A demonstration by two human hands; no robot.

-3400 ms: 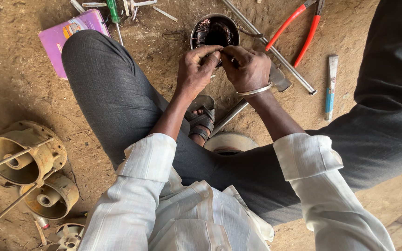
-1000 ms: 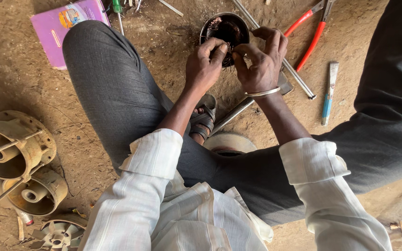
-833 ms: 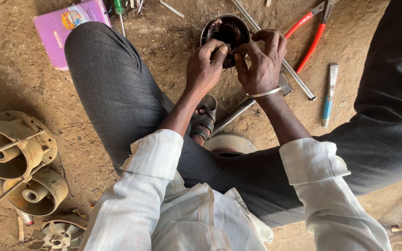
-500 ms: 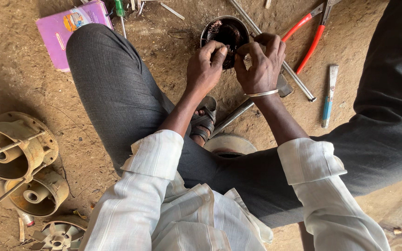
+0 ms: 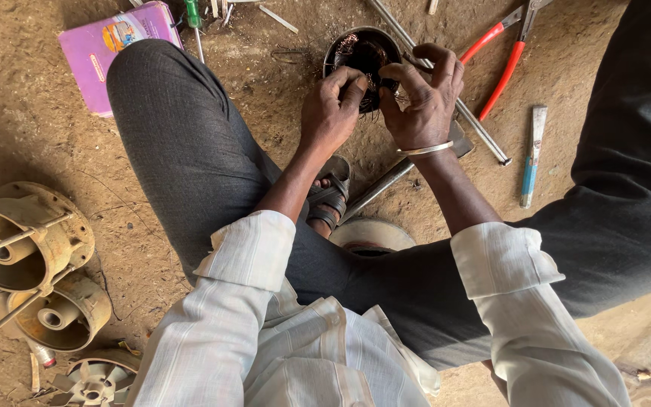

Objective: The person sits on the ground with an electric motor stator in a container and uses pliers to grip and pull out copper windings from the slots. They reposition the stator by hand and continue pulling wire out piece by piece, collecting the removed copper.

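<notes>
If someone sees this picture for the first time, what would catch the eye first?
Top centre, the left hand and right hand work at a round dark motor part with copper windings on the dirt ground. Red-handled pliers lie to its right; a pink box sits top left.

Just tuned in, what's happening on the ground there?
A person sits on the dirt floor, both hands at a round dark metal housing packed with copper wire. The left hand and right hand pinch at its windings. Red-handled pliers and a long metal rod lie beside it, untouched.
</notes>
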